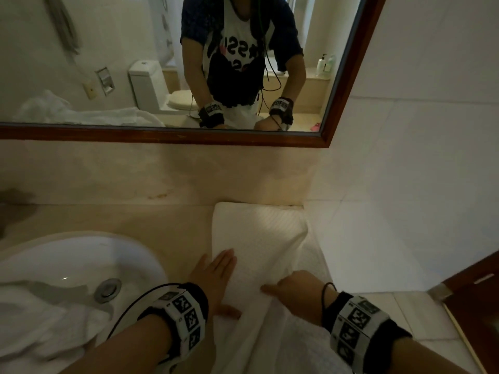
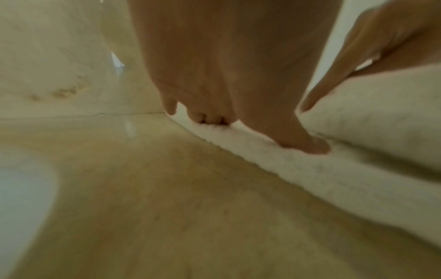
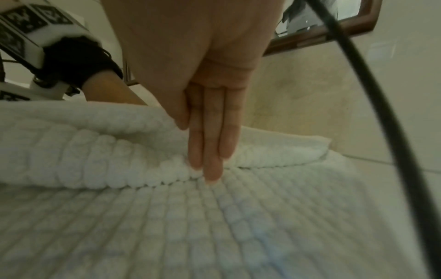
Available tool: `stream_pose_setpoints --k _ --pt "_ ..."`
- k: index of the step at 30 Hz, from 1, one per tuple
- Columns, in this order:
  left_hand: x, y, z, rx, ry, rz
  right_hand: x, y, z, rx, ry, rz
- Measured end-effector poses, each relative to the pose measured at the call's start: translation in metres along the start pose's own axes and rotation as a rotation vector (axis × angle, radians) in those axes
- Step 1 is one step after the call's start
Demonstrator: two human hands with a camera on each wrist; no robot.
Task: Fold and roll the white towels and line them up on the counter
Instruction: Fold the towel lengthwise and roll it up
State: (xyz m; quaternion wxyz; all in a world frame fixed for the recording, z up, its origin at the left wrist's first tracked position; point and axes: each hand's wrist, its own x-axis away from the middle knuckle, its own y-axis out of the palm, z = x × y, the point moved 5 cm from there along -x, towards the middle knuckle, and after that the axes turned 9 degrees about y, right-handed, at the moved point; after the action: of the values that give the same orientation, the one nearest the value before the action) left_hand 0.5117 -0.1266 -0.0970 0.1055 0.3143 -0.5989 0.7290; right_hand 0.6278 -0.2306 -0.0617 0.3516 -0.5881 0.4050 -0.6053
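Note:
A white ribbed towel point(image 1: 259, 233) lies lengthwise on the beige counter point(image 1: 162, 222), right of the sink, its far end against the back wall. Its left part is folded over the rest. My left hand point(image 1: 216, 276) lies flat on the towel's left edge, fingers straight; in the left wrist view this hand point(image 2: 226, 75) has its thumb pressed into the towel point(image 2: 358, 179). My right hand point(image 1: 297, 292) rests on the fold's right edge with the thumb pointing left. Seen from the right wrist, its fingers point(image 3: 210, 132) are straight, their tips on the towel point(image 3: 214, 226) at the flap's edge.
A white sink point(image 1: 81, 260) sits at the left with another white towel point(image 1: 35, 319) heaped over its near side. A wood-framed mirror point(image 1: 189, 137) hangs above the backsplash. A tiled wall point(image 1: 405, 211) bounds the counter on the right, with dark woodwork point(image 1: 480, 292) below it.

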Motion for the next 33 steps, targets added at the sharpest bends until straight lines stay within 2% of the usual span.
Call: stream_pose_setpoints --k 3,6,8,11,14,17,19,23,29,33 --pt "-0.001 -0.001 -0.005 -0.005 -0.045 -0.016 0.02 -0.003 0.016 0.063 -0.05 0.208" --pt "-0.001 0.0 -0.01 -0.039 -0.071 -0.026 0.048 0.003 0.046 0.012 0.013 0.258" --pt "0.0 0.002 -0.011 -0.064 -0.088 -0.017 0.061 0.017 0.075 -0.042 0.079 0.244" --pt "0.001 0.001 -0.009 -0.106 -0.118 -0.035 0.075 0.039 0.095 -0.011 0.238 0.077" --pt "0.004 -0.002 -0.001 -0.171 -0.146 -0.045 0.074 0.051 0.081 0.016 0.171 0.104" --pt "0.014 0.001 0.016 -0.192 -0.133 -0.008 0.08 0.051 0.075 -0.084 0.279 0.07" --pt "0.024 0.008 0.027 -0.168 -0.122 0.023 0.092 0.049 0.068 -0.128 0.286 0.138" --pt "0.052 0.021 0.037 -0.078 -0.134 0.004 0.13 0.055 0.038 -0.284 0.289 0.227" --pt "0.085 0.013 0.068 -0.117 -0.028 0.063 0.168 0.103 -0.015 -0.192 0.193 0.041" --pt "0.111 0.046 0.098 0.018 -0.001 0.1 0.185 0.13 -0.053 -0.133 0.165 -0.02"
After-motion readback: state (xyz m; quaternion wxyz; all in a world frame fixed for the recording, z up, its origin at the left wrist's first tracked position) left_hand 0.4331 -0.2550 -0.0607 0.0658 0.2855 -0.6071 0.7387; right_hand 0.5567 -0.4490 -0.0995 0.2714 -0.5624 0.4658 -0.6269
